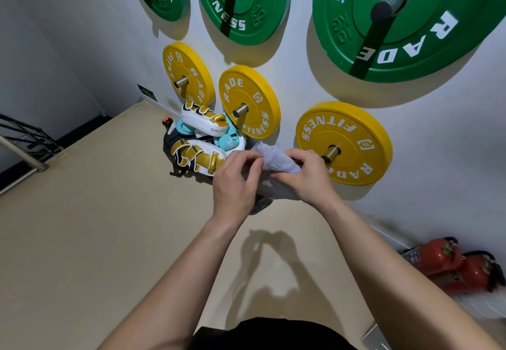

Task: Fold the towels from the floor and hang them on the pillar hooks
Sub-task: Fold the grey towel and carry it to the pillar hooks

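We see one towel (276, 165) — pale grey with a faint lilac cast, soft and bunched into a compact wad. It is off the floor, held up in the air between two hands close to the white wall. Its upper part shows between them, rumpled, with a ribbed band crossing the cloth; a lower part hangs beneath as a short, slack fold. How far it is folded we cannot tell — most of it is covered.
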A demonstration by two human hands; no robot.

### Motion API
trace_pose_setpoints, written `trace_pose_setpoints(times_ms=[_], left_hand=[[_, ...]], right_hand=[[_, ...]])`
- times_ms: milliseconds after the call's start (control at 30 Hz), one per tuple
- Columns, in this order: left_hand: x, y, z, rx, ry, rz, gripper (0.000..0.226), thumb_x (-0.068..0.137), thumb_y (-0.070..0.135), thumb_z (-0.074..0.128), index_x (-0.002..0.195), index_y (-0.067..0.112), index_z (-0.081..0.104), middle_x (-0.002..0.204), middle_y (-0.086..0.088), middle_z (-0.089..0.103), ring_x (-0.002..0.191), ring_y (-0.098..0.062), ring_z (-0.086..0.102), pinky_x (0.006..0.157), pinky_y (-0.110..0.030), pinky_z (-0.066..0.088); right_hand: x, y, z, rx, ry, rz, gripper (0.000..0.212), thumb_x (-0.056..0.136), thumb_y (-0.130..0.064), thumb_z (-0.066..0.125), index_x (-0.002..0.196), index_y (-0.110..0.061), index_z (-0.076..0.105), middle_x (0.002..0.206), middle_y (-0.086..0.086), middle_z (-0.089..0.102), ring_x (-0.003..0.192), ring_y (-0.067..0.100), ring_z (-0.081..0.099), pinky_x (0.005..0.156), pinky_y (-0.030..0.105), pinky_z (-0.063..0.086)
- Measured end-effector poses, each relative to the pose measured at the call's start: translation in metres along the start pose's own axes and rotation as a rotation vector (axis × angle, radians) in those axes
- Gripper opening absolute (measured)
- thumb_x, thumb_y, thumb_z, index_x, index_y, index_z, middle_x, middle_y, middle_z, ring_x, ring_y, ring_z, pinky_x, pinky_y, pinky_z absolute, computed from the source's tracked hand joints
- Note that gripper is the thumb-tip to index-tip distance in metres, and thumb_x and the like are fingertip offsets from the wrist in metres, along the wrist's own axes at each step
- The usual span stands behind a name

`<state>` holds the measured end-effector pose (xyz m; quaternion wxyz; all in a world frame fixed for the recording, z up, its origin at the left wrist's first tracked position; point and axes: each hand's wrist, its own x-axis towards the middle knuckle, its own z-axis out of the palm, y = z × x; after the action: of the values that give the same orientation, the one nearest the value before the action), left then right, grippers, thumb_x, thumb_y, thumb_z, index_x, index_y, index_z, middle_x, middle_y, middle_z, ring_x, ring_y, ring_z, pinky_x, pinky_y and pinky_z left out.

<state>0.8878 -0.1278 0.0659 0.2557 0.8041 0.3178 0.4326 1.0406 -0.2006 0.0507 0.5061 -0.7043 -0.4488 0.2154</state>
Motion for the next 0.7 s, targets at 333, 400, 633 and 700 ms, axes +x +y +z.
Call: trace_pose_setpoints(times_ms=[333,400,633,700], left_hand=[[0.002,0.002,0.007,-0.021,-0.034,-0.214,0.015,0.089,0.029,0.073,0.092,0.019,0.063,0.085,0.009,0.065,0.080,-0.012,0.062,0.074,-0.030,0.051],[0.002,0.003,0.006,0.003,-0.046,-0.253,0.017,0.089,0.033,0.072,0.090,0.021,0.060,0.083,0.008,0.066,0.079,-0.014,0.062,0.073,-0.033,0.052],[0.002,0.004,0.007,-0.060,-0.124,-0.315,0.015,0.086,0.022,0.077,0.090,0.018,0.064,0.077,0.010,0.065,0.069,-0.004,0.060,0.066,-0.015,0.048],[0.004,0.002,0.006,-0.136,-0.157,-0.361,0.015,0.085,0.015,0.077,0.093,0.016,0.064,0.078,0.010,0.064,0.067,0.000,0.057,0.067,-0.016,0.049]], right_hand=[[0.000,-0.005,0.015,-0.112,0.085,0.043,0.020,0.076,-0.044,0.068,0.085,-0.027,0.073,0.071,-0.007,0.070,0.068,0.012,0.061,0.058,0.039,0.052],[0.001,-0.004,0.017,-0.163,0.106,0.043,0.024,0.076,-0.049,0.064,0.085,-0.028,0.071,0.071,-0.008,0.069,0.068,0.013,0.061,0.057,0.039,0.052],[0.001,-0.007,0.016,-0.275,0.157,0.031,0.022,0.076,-0.045,0.062,0.085,-0.026,0.069,0.072,-0.004,0.068,0.070,0.018,0.060,0.055,0.032,0.046],[0.002,-0.007,0.015,-0.293,0.159,0.035,0.022,0.076,-0.046,0.063,0.085,-0.027,0.068,0.073,-0.003,0.068,0.071,0.019,0.060,0.055,0.031,0.044]])
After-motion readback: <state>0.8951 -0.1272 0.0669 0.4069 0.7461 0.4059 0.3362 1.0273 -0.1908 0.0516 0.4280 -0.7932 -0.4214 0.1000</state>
